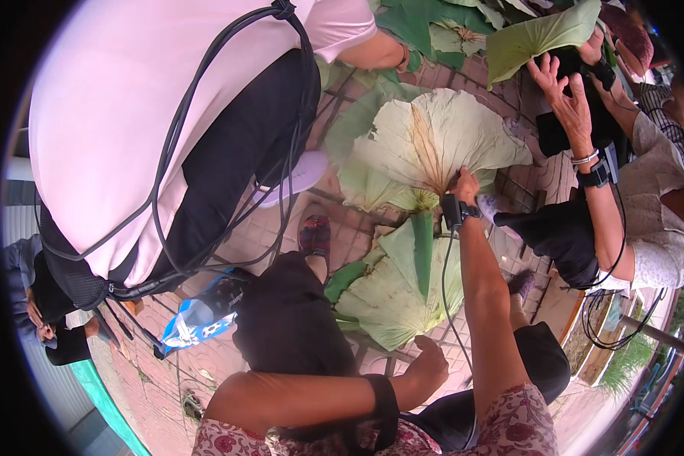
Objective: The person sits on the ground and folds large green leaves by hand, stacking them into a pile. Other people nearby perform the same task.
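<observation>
My right hand reaches forward and pinches the near edge of a large lotus leaf, close to where its veins meet. This leaf is pale green with a dry brown streak down the middle. Below that hand, more lotus leaves lie on the paving between my feet, one folded darker green. Close to my body, my left hand is loosely curled just beyond the leaves' near edge, with nothing visible in it. A small black device with a cable sits on my right wrist; a black band circles my left forearm.
A person in a pink shirt bends at the left, black cables hanging down. At the right, a co-worker's hands hold up another lotus leaf. A blue and white bag lies left of my knee. Leaves cover the brick paving ahead.
</observation>
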